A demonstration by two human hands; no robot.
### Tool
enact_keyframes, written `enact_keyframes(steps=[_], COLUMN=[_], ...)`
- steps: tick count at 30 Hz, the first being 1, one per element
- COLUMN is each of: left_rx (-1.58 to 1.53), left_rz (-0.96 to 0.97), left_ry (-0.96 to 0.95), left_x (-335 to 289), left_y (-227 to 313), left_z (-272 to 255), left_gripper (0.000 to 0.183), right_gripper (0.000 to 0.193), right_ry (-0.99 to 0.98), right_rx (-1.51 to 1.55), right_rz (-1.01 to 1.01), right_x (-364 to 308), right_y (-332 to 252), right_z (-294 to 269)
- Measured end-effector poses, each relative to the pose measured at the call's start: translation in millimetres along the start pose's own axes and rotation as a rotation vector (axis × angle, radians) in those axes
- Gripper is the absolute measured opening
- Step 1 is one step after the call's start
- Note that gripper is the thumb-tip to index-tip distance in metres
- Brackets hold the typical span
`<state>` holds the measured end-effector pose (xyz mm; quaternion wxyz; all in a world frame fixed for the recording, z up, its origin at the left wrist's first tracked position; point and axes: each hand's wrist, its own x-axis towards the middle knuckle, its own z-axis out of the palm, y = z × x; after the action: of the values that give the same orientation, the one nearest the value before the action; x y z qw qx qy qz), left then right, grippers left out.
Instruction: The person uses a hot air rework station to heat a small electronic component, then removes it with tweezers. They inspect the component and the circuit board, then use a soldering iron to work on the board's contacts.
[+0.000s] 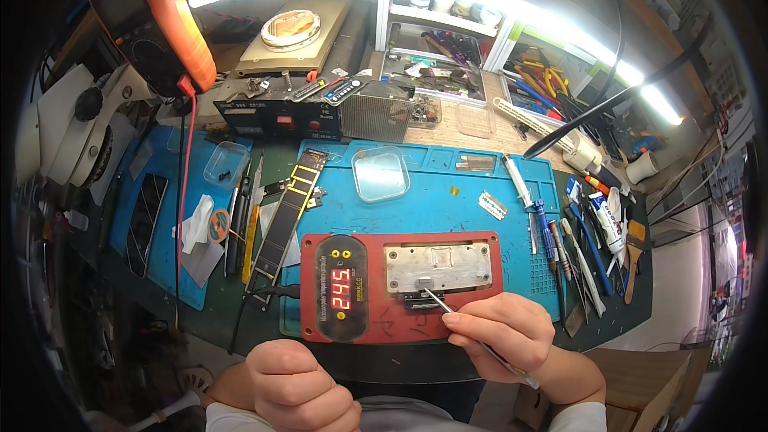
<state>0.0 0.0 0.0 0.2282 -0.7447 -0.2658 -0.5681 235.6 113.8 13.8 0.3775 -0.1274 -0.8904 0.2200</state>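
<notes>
A red heating station (432,330) lies on the blue work mat, with a dark control panel and lit red digits on its left side. Its silver metal plate (448,266) carries a small grey chip-like piece (425,281) near the front edge. My right hand (508,336) pinches a slim, pointed metal tool (442,302), whose tip reaches that piece; whether it touches cannot be told. Below the plate's edge sits a small black clamp-like part (422,301). At the station's lower left, my left hand (300,388) is closed in a fist, and its inside is hidden.
A clear plastic dish (381,174) and a razor blade (493,206) lie on the mat (436,212) behind the station. To the right are a syringe (517,182), brushes and pens. A long dark strip (288,220) leans at left. An orange multimeter (152,32) hangs upper left.
</notes>
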Motion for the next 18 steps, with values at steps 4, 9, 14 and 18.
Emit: enact_keyframes(steps=[4, 9, 14, 18], left_rx=[-0.003, 0.002, 0.000, 0.001], left_rz=[0.005, -0.007, -0.013, -0.028], left_ry=[-0.005, -0.008, -0.022, -0.043], left_x=[1.6, 1.4, 1.4, 2.5], left_y=[-0.7, 0.6, 0.5, 1.9], left_z=[-0.7, -0.2, -0.7, -2.5], left_gripper=[0.040, 0.039, 0.038, 0.038], right_gripper=[0.034, 0.034, 0.033, 0.033], right_ry=[0.007, 0.000, 0.009, -0.005], right_rx=[0.004, -0.001, -0.004, -0.004], right_rz=[0.002, -0.001, -0.006, -0.006], right_x=[0.5, 0.1, -0.3, 0.1], right_y=[-0.3, 0.3, 0.8, 0.5], right_z=[0.9, -0.5, 0.2, -0.9])
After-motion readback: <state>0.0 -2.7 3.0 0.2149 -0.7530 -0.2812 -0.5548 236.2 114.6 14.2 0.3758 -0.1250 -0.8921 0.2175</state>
